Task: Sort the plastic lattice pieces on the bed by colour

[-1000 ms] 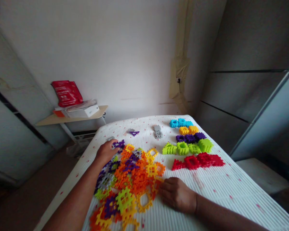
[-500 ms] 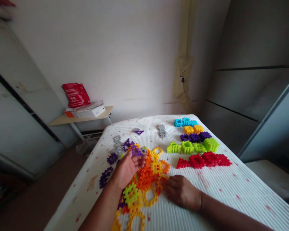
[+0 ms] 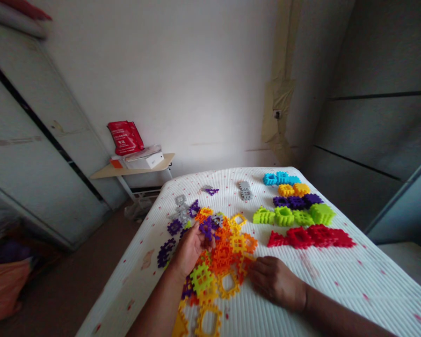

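Observation:
My left hand [image 3: 192,248] is over a mixed pile of toothed plastic interlocking tiles, its fingers closed on a purple triangular tile [image 3: 206,227]. Curled on the sheet at the pile's right edge, my right hand [image 3: 275,281] has its fingertips against an orange frame tile [image 3: 244,265]; whatever is inside those fingers is hidden. Orange tiles [image 3: 221,255] fill the pile's middle. Nearby are a lime tile [image 3: 201,278], a yellow square frame [image 3: 228,284] and, on the left, purple tiles [image 3: 166,252].
Rows of stacked tiles stand on the right: red [image 3: 312,236], lime [image 3: 284,216], purple [image 3: 296,202], yellow [image 3: 286,190] and blue [image 3: 282,178]. Grey tiles [image 3: 245,192] lie farther back. A side table [image 3: 101,172] holds a red bag [image 3: 124,138] beyond the mattress [image 3: 263,318].
The fingers of my left hand have curled in on the purple triangular tile. My right hand keeps its place beside the pile. The whole view has shifted, so things appear farther right.

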Available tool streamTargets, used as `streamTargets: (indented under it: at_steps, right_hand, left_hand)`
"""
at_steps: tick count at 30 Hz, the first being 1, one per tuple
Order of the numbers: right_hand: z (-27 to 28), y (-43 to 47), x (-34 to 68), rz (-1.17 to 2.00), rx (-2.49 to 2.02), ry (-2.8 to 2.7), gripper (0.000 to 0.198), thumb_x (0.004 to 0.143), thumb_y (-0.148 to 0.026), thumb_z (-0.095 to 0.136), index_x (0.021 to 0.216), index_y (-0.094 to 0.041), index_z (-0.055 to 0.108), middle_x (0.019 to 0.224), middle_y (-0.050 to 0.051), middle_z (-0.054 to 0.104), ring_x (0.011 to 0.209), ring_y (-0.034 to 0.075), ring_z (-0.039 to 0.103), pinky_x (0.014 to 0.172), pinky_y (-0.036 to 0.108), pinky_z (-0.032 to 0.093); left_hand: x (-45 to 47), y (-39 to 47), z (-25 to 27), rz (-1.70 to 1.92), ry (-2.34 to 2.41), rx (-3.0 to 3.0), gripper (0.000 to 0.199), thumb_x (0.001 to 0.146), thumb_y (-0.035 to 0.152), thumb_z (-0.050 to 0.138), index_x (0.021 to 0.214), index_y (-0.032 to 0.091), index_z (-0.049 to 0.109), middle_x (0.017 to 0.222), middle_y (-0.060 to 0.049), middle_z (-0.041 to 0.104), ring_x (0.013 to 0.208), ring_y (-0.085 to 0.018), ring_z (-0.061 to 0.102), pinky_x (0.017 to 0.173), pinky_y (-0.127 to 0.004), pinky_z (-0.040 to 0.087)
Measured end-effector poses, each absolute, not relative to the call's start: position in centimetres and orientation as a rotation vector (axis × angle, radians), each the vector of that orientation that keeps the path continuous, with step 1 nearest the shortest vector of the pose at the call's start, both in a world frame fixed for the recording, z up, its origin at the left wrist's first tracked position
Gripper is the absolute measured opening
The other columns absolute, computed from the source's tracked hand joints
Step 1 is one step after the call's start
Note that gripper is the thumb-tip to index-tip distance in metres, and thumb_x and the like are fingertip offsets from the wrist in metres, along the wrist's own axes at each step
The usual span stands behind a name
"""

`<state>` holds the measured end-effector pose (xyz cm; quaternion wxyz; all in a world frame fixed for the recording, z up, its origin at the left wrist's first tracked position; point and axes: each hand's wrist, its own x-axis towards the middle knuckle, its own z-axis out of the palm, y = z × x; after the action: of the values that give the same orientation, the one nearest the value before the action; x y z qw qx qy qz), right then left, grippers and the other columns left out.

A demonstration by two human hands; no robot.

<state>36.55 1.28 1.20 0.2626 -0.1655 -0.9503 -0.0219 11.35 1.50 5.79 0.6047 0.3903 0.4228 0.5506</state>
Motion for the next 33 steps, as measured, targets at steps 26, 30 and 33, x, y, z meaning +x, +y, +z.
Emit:
streamTargets:
  at_steps: [26, 30, 33]
  right_hand:
    - [0.9, 1.2, 36.6, -0.047, -0.47, -2.605, 0.019, 0.089, -0.017, 0.038, 0.076, -0.018, 0.051, 0.074, 0.005, 0.059, 0.063, 0.015, 0.048, 0.055, 0.029, 0.035]
    - [1.2, 1.2, 36.6, -0.085, -0.489, -2.615, 0.018, 0.088, -0.018, 0.04, 0.073, -0.018, 0.05, 0.07, 0.003, 0.058, 0.06, 0.013, 0.047, 0.054, 0.028, 0.034]
    - [1.1, 1.5, 36.6, -0.112, -0.514, -2.639, 0.016, 0.086, -0.019, 0.043, 0.072, -0.018, 0.049, 0.07, 0.002, 0.058, 0.06, 0.013, 0.047, 0.052, 0.027, 0.033]
  left_hand:
    - [8.5, 2.8, 4.2, 0.924, 1.973, 1.696, 0.031, 0.075, 0.028, 0.049, 0.096, 0.015, 0.066, 0.097, -0.009, 0.07, 0.091, -0.02, 0.063, 0.084, -0.029, 0.043]
    - [8.1, 3.1, 4.0, 0.912, 1.991, 1.687, 0.038, 0.075, 0.031, 0.045, 0.102, 0.012, 0.065, 0.102, -0.013, 0.068, 0.096, -0.023, 0.062, 0.09, -0.035, 0.042]
    - [8.0, 3.2, 4.0, 0.901, 2.011, 1.701, 0.043, 0.076, 0.038, 0.042, 0.104, 0.013, 0.064, 0.107, -0.012, 0.067, 0.1, -0.024, 0.061, 0.092, -0.035, 0.042]
